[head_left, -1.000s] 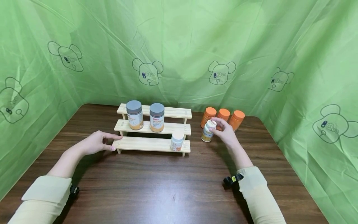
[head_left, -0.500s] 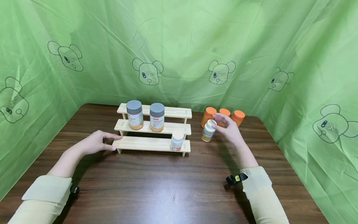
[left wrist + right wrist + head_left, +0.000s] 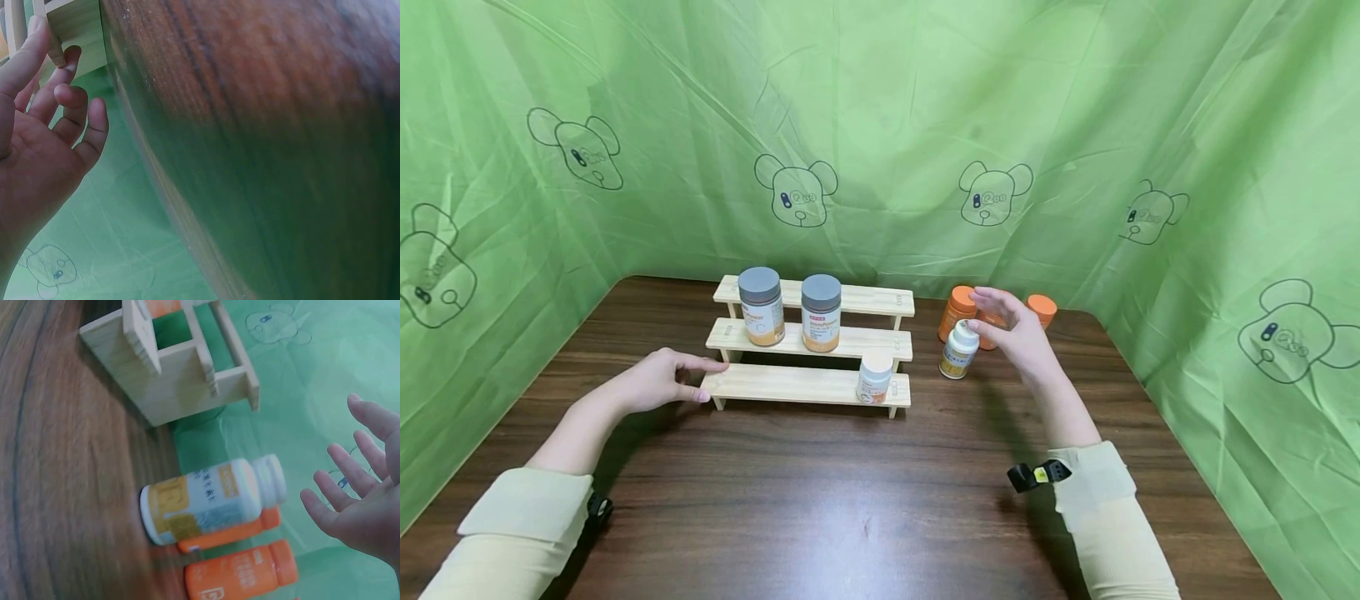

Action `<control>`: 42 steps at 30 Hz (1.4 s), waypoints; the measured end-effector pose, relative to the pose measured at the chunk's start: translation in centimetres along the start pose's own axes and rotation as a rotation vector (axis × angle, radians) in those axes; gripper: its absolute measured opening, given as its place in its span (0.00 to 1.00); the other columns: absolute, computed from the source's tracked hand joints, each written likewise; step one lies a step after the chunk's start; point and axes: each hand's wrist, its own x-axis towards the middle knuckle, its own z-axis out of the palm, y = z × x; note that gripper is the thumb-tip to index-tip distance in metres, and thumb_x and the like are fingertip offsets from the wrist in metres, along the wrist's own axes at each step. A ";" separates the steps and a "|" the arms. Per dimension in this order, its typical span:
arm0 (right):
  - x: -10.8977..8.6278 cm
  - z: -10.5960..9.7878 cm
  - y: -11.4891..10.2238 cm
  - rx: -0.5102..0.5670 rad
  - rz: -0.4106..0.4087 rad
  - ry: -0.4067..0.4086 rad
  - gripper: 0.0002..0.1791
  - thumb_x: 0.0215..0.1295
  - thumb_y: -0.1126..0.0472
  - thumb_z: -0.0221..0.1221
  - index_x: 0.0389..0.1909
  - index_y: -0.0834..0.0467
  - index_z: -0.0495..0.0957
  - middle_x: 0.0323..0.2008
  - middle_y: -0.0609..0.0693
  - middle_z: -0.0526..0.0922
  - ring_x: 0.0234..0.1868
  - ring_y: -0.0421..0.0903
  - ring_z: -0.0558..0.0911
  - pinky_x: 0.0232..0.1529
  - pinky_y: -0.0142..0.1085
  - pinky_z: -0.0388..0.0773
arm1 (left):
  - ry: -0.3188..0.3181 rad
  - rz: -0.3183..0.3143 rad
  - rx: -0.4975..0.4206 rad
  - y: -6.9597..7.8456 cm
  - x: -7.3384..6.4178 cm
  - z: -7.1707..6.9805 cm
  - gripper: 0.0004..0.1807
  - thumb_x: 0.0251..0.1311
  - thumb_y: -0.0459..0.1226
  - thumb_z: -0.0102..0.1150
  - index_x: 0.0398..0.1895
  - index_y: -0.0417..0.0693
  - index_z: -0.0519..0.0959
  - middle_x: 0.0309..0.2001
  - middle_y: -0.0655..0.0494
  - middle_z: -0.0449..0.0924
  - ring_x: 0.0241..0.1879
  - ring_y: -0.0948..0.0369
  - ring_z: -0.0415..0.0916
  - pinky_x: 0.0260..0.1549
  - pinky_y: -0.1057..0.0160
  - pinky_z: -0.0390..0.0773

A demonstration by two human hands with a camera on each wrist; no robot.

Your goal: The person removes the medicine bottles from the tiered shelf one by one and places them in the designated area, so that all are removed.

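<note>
Brown table runs from a green curtain at its back edge towards the viewer, with open room in front of a three-step wooden rack and a gap between the rack's right end and a white bottle; the bottle stands on the table just left of and below the right hand, whose fingers are spread apart, holding nothing; three orange bottles stand close behind; the left hand pinches the lowest step's left end; the white bottle is upright, cap up, long axis vertical, yellow-and-white label facing the viewer.
</note>
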 end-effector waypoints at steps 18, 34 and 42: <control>0.4 3.1 -3.2 0.035 -0.085 -0.019 0.28 0.58 0.61 0.65 0.61 0.54 0.72 0.61 0.53 0.73 0.64 0.50 0.69 0.64 0.49 0.60 | -0.011 0.001 -0.025 0.2 -0.1 -0.1 0.29 0.48 0.44 0.70 0.57 0.53 0.78 0.17 0.62 0.61 0.13 0.70 0.56 0.20 0.66 0.65; 1.6 7.1 -5.3 0.099 -0.129 -0.086 0.28 0.57 0.62 0.66 0.60 0.57 0.72 0.59 0.50 0.75 0.61 0.46 0.71 0.64 0.49 0.61 | -0.006 -0.002 -0.021 0.4 -0.1 -0.2 0.28 0.48 0.41 0.70 0.57 0.52 0.78 0.17 0.62 0.62 0.13 0.70 0.55 0.20 0.66 0.64; 1.5 9.2 -6.7 0.088 -0.111 -0.126 0.27 0.58 0.65 0.64 0.60 0.57 0.72 0.59 0.51 0.75 0.63 0.49 0.70 0.61 0.47 0.67 | -0.007 0.002 -0.031 0.2 0.0 -0.1 0.28 0.48 0.41 0.70 0.57 0.52 0.78 0.17 0.62 0.63 0.14 0.70 0.57 0.19 0.66 0.65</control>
